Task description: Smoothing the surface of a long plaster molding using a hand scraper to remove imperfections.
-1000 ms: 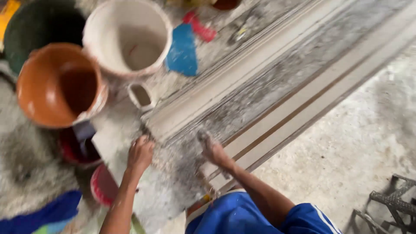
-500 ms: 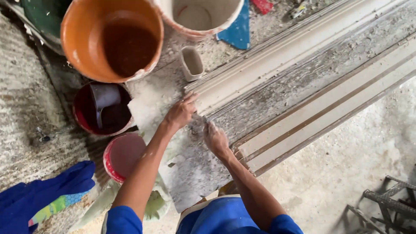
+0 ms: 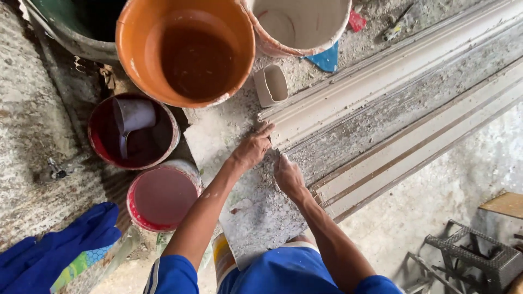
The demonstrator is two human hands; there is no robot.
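Left hand (image 3: 251,151) flat, fingers spread, on end of moulding (image 3: 381,76) — long axis runs up-right; right hand (image 3: 287,175) beside, grip unclear.

Orange bucket (image 3: 185,51) at 11 o'clock, brown liquid inside. Dark red bucket (image 3: 133,130) at 9, grey scoop (image 3: 132,117) in it. Pink-red tub (image 3: 162,196) at 8. Cream moulding (image 3: 392,71), grey speckled worktop (image 3: 261,218), blue sleeves (image 3: 173,275).
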